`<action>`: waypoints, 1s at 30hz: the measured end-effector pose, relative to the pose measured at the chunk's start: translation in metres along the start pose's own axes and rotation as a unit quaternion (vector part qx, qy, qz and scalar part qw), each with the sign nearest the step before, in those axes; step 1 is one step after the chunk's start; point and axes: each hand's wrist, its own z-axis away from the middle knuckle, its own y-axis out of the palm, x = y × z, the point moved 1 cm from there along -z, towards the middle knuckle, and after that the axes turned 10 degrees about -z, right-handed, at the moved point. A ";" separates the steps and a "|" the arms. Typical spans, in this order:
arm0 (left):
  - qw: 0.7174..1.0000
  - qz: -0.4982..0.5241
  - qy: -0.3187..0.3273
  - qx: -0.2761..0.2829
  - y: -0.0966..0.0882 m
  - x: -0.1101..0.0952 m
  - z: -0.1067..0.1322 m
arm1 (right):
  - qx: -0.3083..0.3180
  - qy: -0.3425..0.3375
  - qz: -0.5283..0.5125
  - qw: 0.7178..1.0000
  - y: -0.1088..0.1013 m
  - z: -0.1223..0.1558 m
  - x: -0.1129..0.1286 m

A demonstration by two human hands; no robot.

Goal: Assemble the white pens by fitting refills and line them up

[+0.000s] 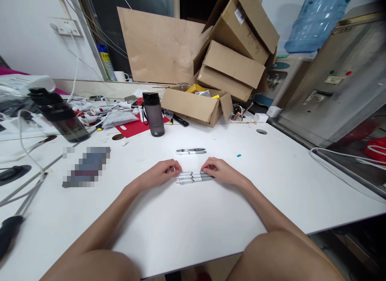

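Several white and grey pens (194,179) lie side by side on the white table (193,220), pointing left and right. At the left end of the row, my left hand (165,171) has its thumb and fingers pinched together on the far pen (192,173). My right hand (223,172) pinches the same pen near its grey right end and partly covers the ends of the row. A little farther back, another small group of pens (190,151) lies parallel to the row, touched by neither hand.
A dark water bottle (154,116) stands behind on a red sheet's edge, near an open cardboard box (189,104). Another bottle (62,116) and a blurred-out flat object (87,166) are at left. A small blue scrap (239,155) lies to the right.
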 end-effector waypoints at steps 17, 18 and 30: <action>0.994 0.049 -0.052 -0.088 -0.001 0.002 -0.003 | -0.076 0.014 0.000 0.997 -0.002 -0.001 0.001; 0.988 0.071 -0.084 -0.111 0.001 0.005 -0.004 | -0.097 0.022 0.002 0.995 -0.003 -0.002 -0.001; 0.873 0.411 -0.198 -0.173 0.018 0.019 -0.019 | -0.132 0.153 -0.084 0.976 0.001 -0.005 -0.011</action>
